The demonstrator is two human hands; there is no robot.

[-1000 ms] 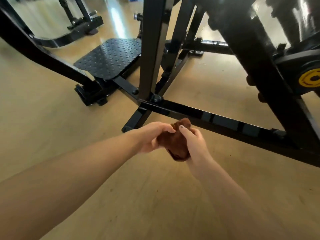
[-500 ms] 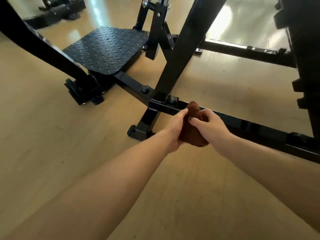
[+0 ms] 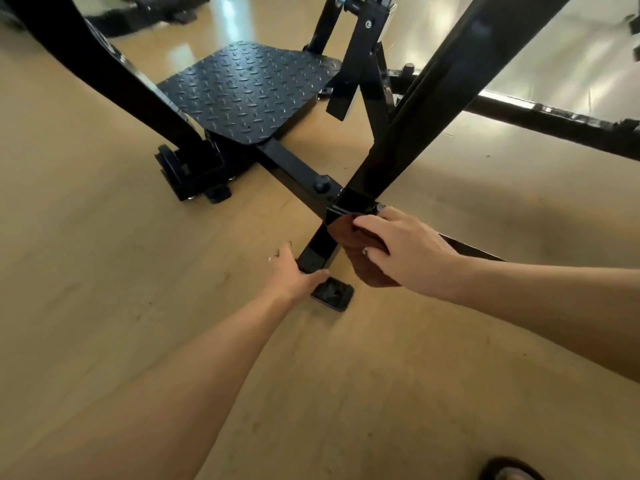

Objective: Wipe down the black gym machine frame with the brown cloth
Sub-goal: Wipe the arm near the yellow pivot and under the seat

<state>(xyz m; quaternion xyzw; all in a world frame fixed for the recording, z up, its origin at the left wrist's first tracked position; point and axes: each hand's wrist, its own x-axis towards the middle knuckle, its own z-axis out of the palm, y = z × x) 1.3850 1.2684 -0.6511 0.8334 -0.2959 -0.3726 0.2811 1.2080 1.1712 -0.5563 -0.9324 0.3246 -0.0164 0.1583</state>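
Cloth [image 3: 360, 251], brown and bunched, sits in my right hand [image 3: 408, 252], fingers curled over its top and thumb tucked beneath, so the hold is firm; a loose fold hangs below the palm. I press it against the joint of the black gym machine frame [image 3: 353, 202], where the tall slanted post meets the low floor bars. My left hand [image 3: 294, 271] carries nothing: its fingers lie fairly straight along the short stub bar [image 3: 317, 251] that runs from the joint toward me, with the thumb across the near end just above the rubber foot [image 3: 332, 294]. From the cloth, the unwiped runs lie in three directions: the stub bar down and to the left, directly beside the grip; the long floor bar [image 3: 478, 249] passing under my right wrist and off to the right; the post rising up and away. In my judgement the stub bar is the nearest stretch, its long axis pointing from the joint to the foot, and the right hand is the one placed to draw the cloth along it. The left hand occupies that path and would need to lift clear first.
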